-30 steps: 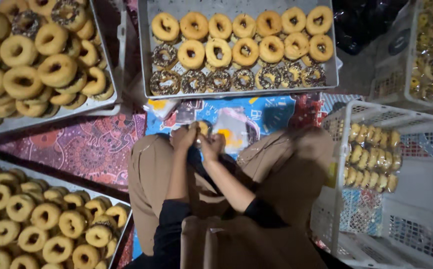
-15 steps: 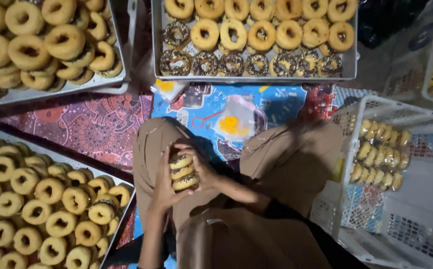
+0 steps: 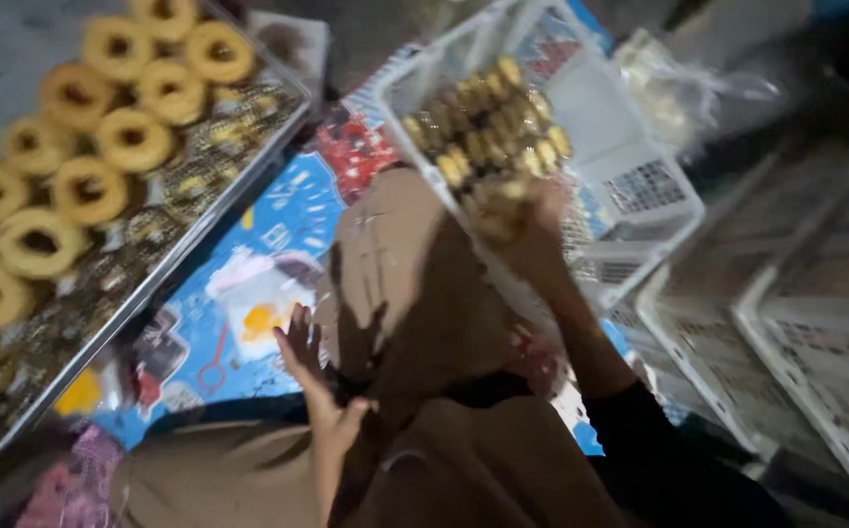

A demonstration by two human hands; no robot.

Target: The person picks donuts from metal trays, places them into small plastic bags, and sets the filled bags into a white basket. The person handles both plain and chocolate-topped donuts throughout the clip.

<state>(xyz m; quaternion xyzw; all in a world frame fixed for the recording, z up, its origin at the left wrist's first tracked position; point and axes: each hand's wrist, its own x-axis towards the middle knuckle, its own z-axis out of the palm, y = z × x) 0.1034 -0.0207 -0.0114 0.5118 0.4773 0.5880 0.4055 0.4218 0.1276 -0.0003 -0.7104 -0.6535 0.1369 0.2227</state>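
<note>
Metal tray (image 3: 165, 269) of golden ring doughnuts (image 3: 102, 156) at left; left hand (image 3: 312, 376), fingers spread, rests empty by the tan-clothed knee; right hand (image 3: 527, 220), blurred, clutches a wrapped doughnut stack (image 3: 493, 200) at the white plastic basket (image 3: 639, 186)

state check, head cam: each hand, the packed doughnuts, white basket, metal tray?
right hand: stretched to the basket, closed on a pack of doughnuts, blurred.
pack of doughnuts: held at the basket's rim.
left hand: open, empty, fingers spread near the knee.
white basket: partly filled, packs stacked at its far side.
metal tray: loaded with ring doughnuts.
</note>
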